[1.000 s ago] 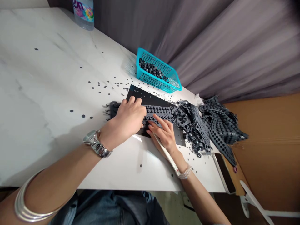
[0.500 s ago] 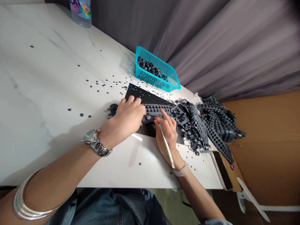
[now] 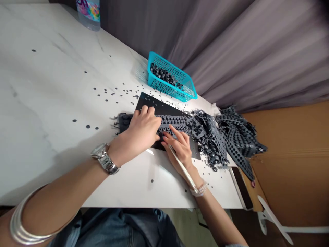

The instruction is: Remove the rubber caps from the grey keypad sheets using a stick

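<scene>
A dark grey moulded strip [image 3: 174, 120] with rows of round ring-shaped parts lies over a black mat [image 3: 151, 101]. My left hand [image 3: 144, 127] is closed on the strip, its fingers curled over the far edge and its thumb on the near side. Thin prongs stick out of the strip's left end. My right hand [image 3: 179, 148] grips a slim white-handled tool [image 3: 183, 168] like a pen, fingertips against the strip's near edge beside my left thumb. The tool's tip is hidden by my fingers.
A turquoise basket [image 3: 172, 93] of small dark ring pieces stands at the back. Perforated dark sheets [image 3: 213, 140] are heaped on the right, near a phone [image 3: 242, 187]. Small black discs [image 3: 88, 126] dot the white table [image 3: 51, 103]. A bottle [image 3: 88, 15] stands far left.
The right hand and tool have moved slightly left along the strip, closer to my left thumb. The strip's pronged left end has shifted left and shows more.
</scene>
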A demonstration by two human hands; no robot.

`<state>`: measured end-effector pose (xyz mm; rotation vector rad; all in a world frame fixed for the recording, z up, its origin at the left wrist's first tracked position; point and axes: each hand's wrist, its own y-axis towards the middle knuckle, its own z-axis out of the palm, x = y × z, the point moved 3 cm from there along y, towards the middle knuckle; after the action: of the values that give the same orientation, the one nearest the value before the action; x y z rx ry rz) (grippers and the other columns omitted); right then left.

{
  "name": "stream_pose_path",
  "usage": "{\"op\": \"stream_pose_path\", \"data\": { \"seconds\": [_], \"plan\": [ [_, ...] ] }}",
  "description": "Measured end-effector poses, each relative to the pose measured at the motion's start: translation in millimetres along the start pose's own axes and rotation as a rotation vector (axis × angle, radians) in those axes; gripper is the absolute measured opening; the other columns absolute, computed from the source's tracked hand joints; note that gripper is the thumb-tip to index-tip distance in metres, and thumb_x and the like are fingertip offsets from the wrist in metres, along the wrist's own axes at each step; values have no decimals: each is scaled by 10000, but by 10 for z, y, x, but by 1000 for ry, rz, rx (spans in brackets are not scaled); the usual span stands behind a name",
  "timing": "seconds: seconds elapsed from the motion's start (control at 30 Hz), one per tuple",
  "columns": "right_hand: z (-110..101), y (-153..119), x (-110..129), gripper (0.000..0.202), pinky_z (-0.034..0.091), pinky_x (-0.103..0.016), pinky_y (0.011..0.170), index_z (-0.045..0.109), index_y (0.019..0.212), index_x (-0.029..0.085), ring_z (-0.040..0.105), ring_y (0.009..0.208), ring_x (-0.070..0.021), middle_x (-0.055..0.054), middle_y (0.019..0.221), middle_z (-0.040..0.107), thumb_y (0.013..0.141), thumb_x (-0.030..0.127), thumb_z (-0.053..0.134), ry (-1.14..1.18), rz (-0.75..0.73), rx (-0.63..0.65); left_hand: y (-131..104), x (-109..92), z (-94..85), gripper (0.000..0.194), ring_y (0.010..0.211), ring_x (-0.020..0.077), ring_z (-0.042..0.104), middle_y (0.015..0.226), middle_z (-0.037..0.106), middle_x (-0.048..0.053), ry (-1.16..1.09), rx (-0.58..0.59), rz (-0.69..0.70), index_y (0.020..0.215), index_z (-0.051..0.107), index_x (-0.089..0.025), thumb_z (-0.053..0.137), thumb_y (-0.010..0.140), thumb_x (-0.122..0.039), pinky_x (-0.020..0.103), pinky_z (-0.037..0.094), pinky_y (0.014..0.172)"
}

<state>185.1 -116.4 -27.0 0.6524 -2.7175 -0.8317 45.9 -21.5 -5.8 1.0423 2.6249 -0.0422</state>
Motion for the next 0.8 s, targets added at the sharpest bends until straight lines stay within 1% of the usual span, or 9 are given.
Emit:
{"op": "stream_pose_path", "data": {
  "seconds": [0.07, 0.17, 0.4, 0.53, 0.57, 0.63, 0.73, 0.8],
  "plan": [
    [7, 6, 2, 86, 441, -423, 944, 610, 936, 212, 606, 1192, -256, -77, 1060, 743, 889, 140, 602, -25, -22, 13, -4, -36, 45, 284, 1068, 321, 465, 1073, 541, 131, 37, -19, 2, 1043, 602, -158, 607, 807, -315, 426, 410, 843],
    [3, 17, 0, 80, 444, -413, 936, 604, 936, 211, 601, 1197, -254, -77, 1059, 744, 889, 145, 607, -35, -56, 33, -12, -60, 53, 266, 1056, 320, 470, 1070, 543, 138, 59, -34, 0, 1025, 577, -154, 611, 804, -298, 423, 401, 833],
    [26, 43, -1, 83, 450, -401, 929, 581, 953, 210, 616, 1179, -235, -91, 1072, 739, 925, 139, 549, -89, -111, 71, -22, -57, 33, 287, 1035, 306, 474, 1068, 551, 135, 72, -20, 1, 1056, 552, -161, 619, 818, -307, 401, 386, 809],
    [54, 70, 18, 141, 436, -384, 947, 561, 1003, 183, 571, 1236, -217, -118, 1086, 728, 931, 78, 502, -151, -170, 109, -15, -42, 55, 325, 1042, 314, 473, 1080, 540, 142, 58, 13, -8, 1082, 532, -158, 622, 826, -336, 399, 386, 801],
    [46, 75, -3, 154, 429, -386, 952, 557, 1003, 180, 554, 1255, -218, -124, 1091, 723, 930, 63, 488, -176, -150, 96, -13, -41, 55, 339, 1044, 314, 473, 1083, 538, 141, 53, 26, -8, 1087, 528, -157, 628, 824, -347, 400, 386, 802],
    [3, 64, -105, 158, 420, -402, 953, 550, 977, 187, 535, 1274, -229, -128, 1090, 716, 936, 61, 463, -239, -41, 24, -15, -42, 42, 362, 1043, 311, 474, 1092, 536, 139, 53, 44, -15, 1097, 523, -154, 647, 817, -347, 399, 385, 809],
    [-103, -34, -367, 105, 416, -459, 942, 546, 932, 200, 541, 1259, -271, -115, 1023, 722, 949, 130, 470, -348, 193, -94, -23, -45, 18, 372, 1033, 308, 480, 1088, 535, 140, 67, 54, -27, 1106, 524, -145, 666, 807, -314, 395, 386, 806],
    [-170, -127, -543, 62, 406, -506, 941, 563, 932, 201, 529, 1261, -314, -108, 952, 729, 942, 183, 505, -416, 300, -110, -26, -40, 19, 374, 1024, 305, 481, 1083, 533, 138, 72, 45, -18, 1112, 525, -147, 668, 807, -310, 391, 389, 800]
  ]
}}
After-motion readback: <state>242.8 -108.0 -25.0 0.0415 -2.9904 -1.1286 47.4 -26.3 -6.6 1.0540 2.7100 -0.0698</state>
